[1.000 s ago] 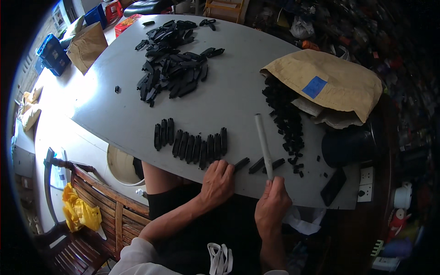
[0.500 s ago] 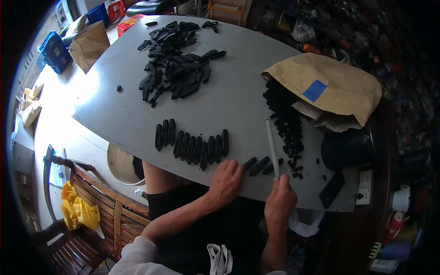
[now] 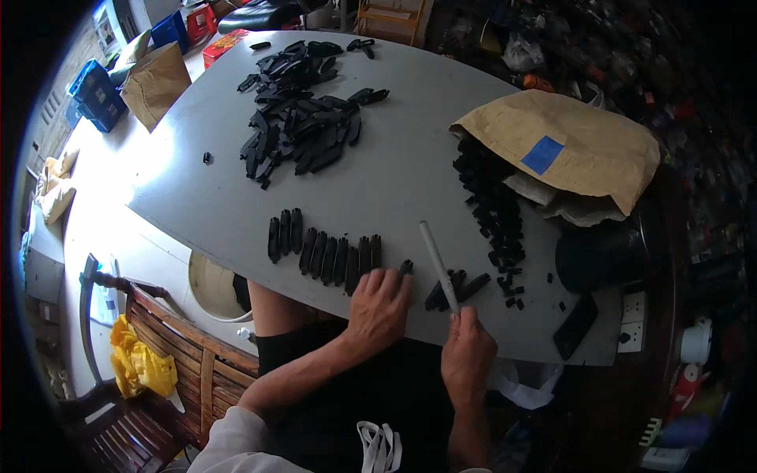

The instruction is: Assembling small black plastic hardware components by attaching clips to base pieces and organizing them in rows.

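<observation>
My right hand (image 3: 468,347) is closed around the lower end of a slim pale grey rod (image 3: 432,256), which slants up and left over the table. Beneath the rod lie a few loose black elongated plastic pieces (image 3: 475,285). To the left, my left hand (image 3: 378,309) rests at the table's near edge with its fingers curled down. A black plastic piece (image 3: 406,266) pokes out beside its fingertips and seems to be in its grasp; the fingers partly hide it. Just left of that hand, similar pieces stand side by side in a row (image 3: 329,256).
A large heap of black pieces (image 3: 303,130) covers the far left of the table (image 3: 410,158). At the right, small black parts (image 3: 497,213) spill from a brown paper bag (image 3: 583,150). A black cylindrical container (image 3: 595,260) and a dark flat phone-like object (image 3: 573,325) lie near the right edge.
My left hand has shifted left, toward the row's right end. The rod's tip has swung left as my right hand moved slightly left and down. The loose pieces by the rod lie differently.
</observation>
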The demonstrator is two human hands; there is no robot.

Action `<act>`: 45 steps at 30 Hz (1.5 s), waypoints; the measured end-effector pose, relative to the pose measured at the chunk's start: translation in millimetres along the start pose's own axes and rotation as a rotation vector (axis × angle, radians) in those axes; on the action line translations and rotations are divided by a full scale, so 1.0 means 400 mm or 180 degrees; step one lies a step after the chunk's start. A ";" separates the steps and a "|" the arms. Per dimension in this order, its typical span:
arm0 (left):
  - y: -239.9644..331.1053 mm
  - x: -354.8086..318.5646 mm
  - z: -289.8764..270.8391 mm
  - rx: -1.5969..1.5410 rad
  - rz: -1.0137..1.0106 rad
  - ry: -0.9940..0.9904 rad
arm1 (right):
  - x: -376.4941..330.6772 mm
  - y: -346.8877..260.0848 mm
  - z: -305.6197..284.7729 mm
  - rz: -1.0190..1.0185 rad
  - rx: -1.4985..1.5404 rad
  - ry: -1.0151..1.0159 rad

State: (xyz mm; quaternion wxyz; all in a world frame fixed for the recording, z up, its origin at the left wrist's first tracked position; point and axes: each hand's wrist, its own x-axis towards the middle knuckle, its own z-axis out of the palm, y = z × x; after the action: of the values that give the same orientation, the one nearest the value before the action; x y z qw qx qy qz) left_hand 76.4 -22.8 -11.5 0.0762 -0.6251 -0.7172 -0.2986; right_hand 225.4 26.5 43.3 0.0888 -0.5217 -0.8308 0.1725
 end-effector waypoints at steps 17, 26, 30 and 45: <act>-0.003 -0.021 0.043 -0.0353 -0.0464 0.0324 | -0.013 -0.067 -0.003 -0.0055 0.0050 0.0421; -0.002 -0.017 0.043 -0.0457 -0.0407 0.0342 | 0.011 -0.050 -0.001 0.0026 -0.0381 -0.0195; 0.007 -0.009 0.051 -0.0421 -0.0453 0.0091 | 0.009 -0.038 -0.026 0.0117 -0.0083 0.0256; -0.029 -0.007 0.005 0.0380 -0.0365 0.0135 | -0.007 -0.029 -0.005 -0.0105 0.0026 0.0066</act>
State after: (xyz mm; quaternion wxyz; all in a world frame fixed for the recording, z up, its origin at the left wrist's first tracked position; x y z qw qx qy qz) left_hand 66.5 -24.5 -18.5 0.1113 -0.5708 -0.7666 -0.2724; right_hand 217.3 19.7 49.6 0.1025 -0.5093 -0.8376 0.1690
